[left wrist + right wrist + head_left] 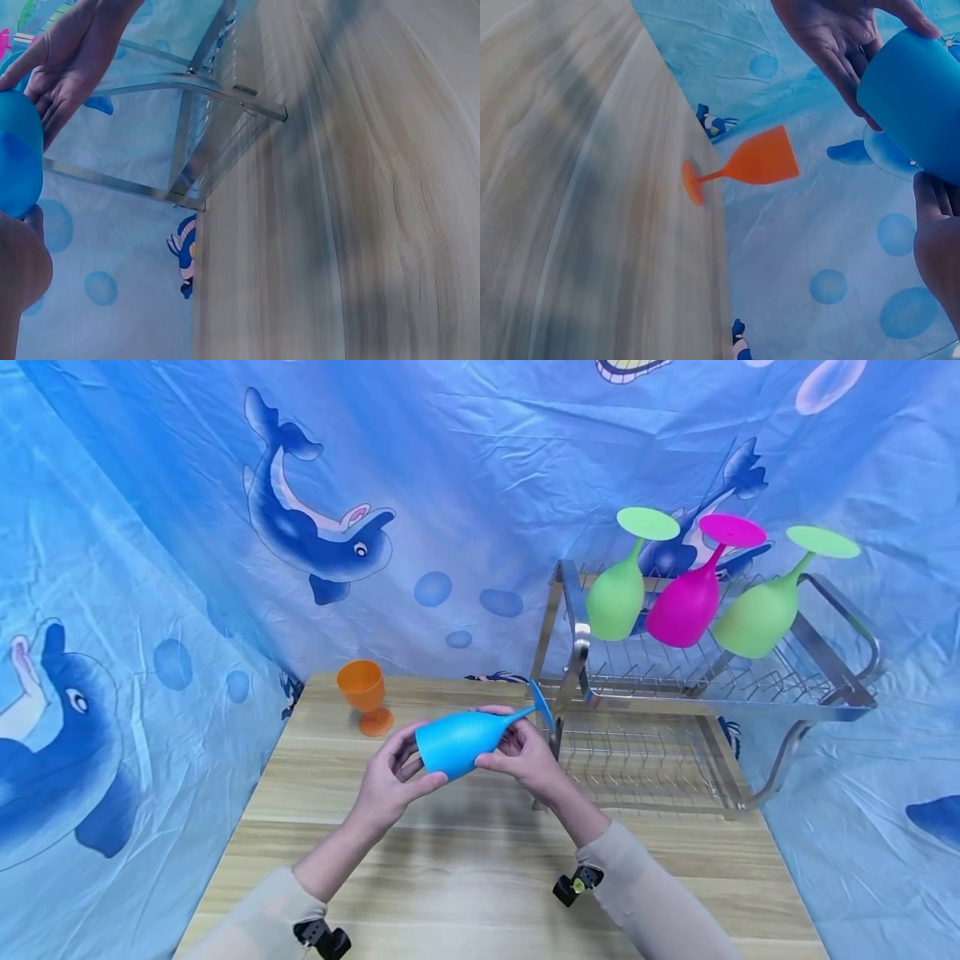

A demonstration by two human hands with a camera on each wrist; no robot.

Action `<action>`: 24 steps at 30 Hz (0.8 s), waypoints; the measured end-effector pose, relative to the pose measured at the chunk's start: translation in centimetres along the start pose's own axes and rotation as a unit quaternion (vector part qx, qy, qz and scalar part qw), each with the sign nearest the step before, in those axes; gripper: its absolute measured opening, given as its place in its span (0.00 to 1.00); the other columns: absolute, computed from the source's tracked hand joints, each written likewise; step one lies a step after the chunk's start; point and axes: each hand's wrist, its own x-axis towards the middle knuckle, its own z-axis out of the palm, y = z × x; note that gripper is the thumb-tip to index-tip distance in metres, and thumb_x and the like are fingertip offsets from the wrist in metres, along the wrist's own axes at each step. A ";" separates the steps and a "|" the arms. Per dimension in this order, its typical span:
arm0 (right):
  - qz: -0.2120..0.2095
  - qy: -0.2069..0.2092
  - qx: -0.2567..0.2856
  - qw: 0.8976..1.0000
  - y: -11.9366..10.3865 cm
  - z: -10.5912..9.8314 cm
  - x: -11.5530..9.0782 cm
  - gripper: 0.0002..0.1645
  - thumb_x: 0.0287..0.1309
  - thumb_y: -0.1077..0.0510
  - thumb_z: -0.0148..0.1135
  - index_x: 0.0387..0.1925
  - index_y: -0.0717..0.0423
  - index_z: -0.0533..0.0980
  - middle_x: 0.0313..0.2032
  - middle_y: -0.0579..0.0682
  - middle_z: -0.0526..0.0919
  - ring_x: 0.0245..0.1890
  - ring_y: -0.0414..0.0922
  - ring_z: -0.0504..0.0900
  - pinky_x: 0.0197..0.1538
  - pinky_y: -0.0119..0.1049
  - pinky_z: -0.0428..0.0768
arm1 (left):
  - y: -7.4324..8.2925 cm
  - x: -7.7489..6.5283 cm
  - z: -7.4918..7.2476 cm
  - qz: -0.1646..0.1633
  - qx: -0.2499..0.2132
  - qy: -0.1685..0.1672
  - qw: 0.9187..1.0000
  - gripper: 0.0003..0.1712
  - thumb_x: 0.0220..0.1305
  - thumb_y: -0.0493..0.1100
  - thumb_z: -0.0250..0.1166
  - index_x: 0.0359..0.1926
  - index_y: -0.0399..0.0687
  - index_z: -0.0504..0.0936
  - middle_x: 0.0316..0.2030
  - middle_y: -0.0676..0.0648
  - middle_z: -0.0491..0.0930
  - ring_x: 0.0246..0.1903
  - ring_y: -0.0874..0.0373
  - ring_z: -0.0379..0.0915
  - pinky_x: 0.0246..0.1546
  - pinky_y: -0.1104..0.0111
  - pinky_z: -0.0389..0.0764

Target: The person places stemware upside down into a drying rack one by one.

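A blue wine goblet (461, 742) is held tilted on its side above the table, its mouth toward the left and its foot up at the right. My left hand (388, 781) grips the bowl near the rim, thumb in front and fingers behind. At the stem end of the bowl, my right hand (528, 762) holds it between thumb and fingers. The right wrist view shows the blue bowl (919, 105) between both hands. Standing upright on the table to the left is an orange goblet (362, 687), touched by neither hand.
A two-tier metal dish rack (720, 703) stands at the right. Upside down on its upper tier are a green goblet (618, 597), a magenta goblet (686, 606) and another green goblet (759, 614). Blue dolphin-print curtains (480, 485) hang behind the wooden table (465, 893).
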 end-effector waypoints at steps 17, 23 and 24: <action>-0.019 -0.003 -0.074 0.997 -0.9 -0.7 -0.5 0.42 0.59 0.55 0.82 0.71 0.53 0.72 0.72 0.57 0.73 0.74 0.58 0.71 0.75 0.58 0.71 | -0.3 0.6 -0.7 0.013 -0.006 -0.073 0.997 0.51 0.61 0.39 0.80 0.81 0.43 0.64 0.75 0.37 0.67 0.71 0.44 0.70 0.66 0.67 0.79; -0.030 -0.007 -0.130 0.991 -2.0 -1.4 -1.0 0.42 0.58 0.54 0.83 0.71 0.54 0.74 0.71 0.55 0.77 0.72 0.58 0.74 0.73 0.60 0.74 | 0.7 1.8 -1.4 0.059 0.004 -0.118 0.991 0.52 0.63 0.42 0.79 0.81 0.41 0.61 0.77 0.36 0.66 0.75 0.40 0.65 0.70 0.68 0.75; -0.033 -0.010 -0.141 0.989 -2.3 -1.6 -1.2 0.42 0.58 0.53 0.83 0.70 0.54 0.74 0.70 0.55 0.77 0.72 0.59 0.75 0.72 0.60 0.75 | 1.1 2.1 -1.5 0.071 0.005 -0.124 0.990 0.52 0.64 0.43 0.79 0.81 0.40 0.62 0.77 0.35 0.66 0.75 0.37 0.64 0.71 0.67 0.74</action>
